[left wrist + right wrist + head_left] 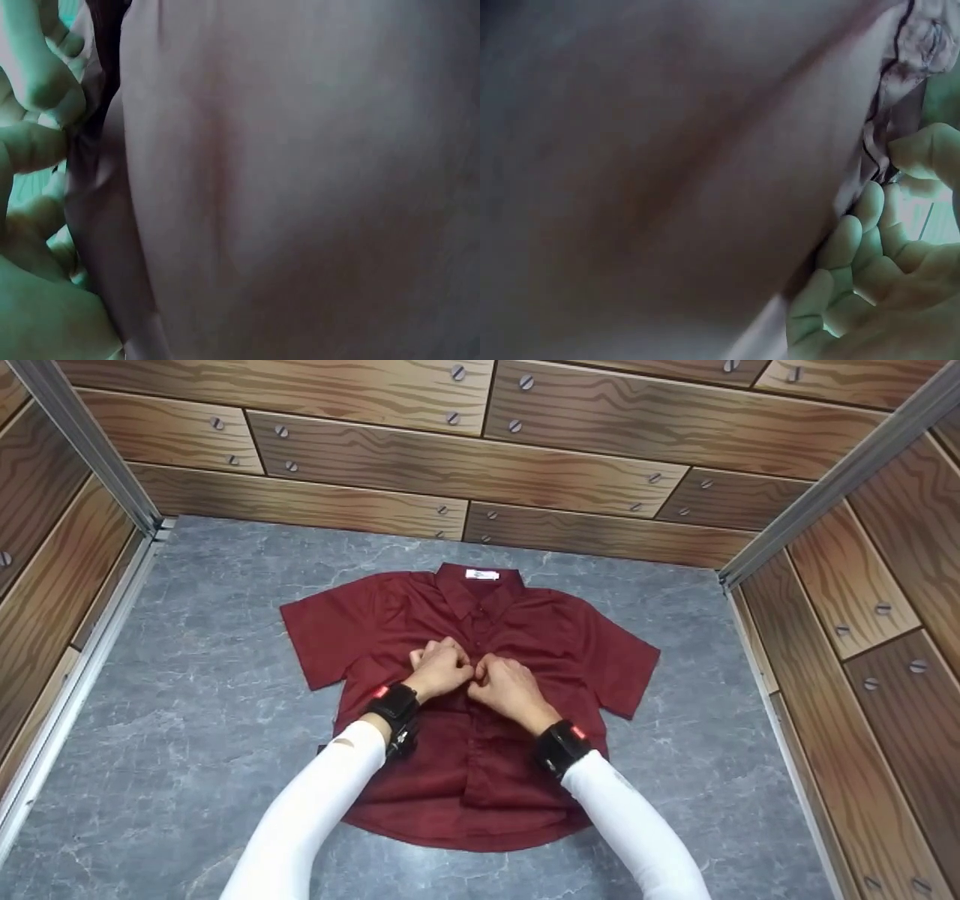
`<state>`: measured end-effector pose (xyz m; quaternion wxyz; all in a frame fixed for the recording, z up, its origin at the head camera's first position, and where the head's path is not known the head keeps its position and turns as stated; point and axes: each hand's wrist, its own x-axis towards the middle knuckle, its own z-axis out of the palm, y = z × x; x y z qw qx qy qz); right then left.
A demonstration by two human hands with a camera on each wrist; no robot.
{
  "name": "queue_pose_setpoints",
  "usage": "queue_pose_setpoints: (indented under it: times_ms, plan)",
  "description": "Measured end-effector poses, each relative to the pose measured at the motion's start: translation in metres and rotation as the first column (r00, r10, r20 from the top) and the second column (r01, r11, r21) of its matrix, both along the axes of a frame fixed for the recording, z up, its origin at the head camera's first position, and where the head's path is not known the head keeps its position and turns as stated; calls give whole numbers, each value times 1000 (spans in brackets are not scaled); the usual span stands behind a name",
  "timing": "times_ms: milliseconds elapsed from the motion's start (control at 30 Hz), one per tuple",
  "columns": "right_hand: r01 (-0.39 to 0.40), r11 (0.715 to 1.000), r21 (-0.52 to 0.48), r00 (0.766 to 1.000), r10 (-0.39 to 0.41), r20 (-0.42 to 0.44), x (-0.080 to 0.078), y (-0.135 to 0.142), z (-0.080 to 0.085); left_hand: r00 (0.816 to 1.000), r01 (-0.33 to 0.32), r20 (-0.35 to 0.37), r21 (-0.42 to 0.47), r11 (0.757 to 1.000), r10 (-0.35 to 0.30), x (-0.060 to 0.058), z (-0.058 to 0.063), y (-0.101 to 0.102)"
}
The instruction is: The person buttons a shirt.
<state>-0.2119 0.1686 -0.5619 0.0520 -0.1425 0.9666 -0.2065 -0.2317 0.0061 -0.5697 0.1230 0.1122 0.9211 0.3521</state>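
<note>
A dark red short-sleeved shirt (420,765) lies spread front up, its collar (457,592) toward the back wall. Both hands meet at the button placket, mid-chest. With thumb and fingertips my left hand (441,667) pinches the fabric just left of the front opening. My right hand (510,684) pinches the placket edge from the other side, fingertips right beside the left ones. In the left wrist view, folded shirt cloth (97,172) runs between the fingers. The right wrist view has the gathered placket (881,127) between thumb and curled fingers. The button there is hidden by the fingers.
The shirt lies on a grey marbled surface (202,660). Wood-patterned panels form a back wall (375,457) and side walls, with metal rails (832,472) at the corners. Black straps (562,746) with cameras sit on both wrists, over white sleeves (300,825).
</note>
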Motion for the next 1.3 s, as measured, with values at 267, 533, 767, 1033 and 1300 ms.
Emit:
queue_pose_setpoints:
  times_ms: [267, 533, 767, 1033, 1300]
  plan:
    - [-30, 998, -62, 999, 28, -27, -21, 9, 14, 997, -28, -68, -19, 999, 27, 4, -5, -1]
    - [-46, 982, 181, 986, 16, 165, -45, 12, 10, 991, 54, -118, -138, 989, -70, 13, -5, -5]
    - [-45, 971, 237, 974, -10, 225, -57, 14, 6, 986, 136, -49, -292, 947, -157, 13, -6, -8]
    - [-23, 965, 262, 987, -21, 162, -61, 17, 4, 942, 133, -247, -345, 929, -227, 18, -3, -14]
    - [-18, 978, 205, 992, -9, 129, -39, 23, 14, 802, 230, -467, -335, 914, -373, 35, 0, -33]
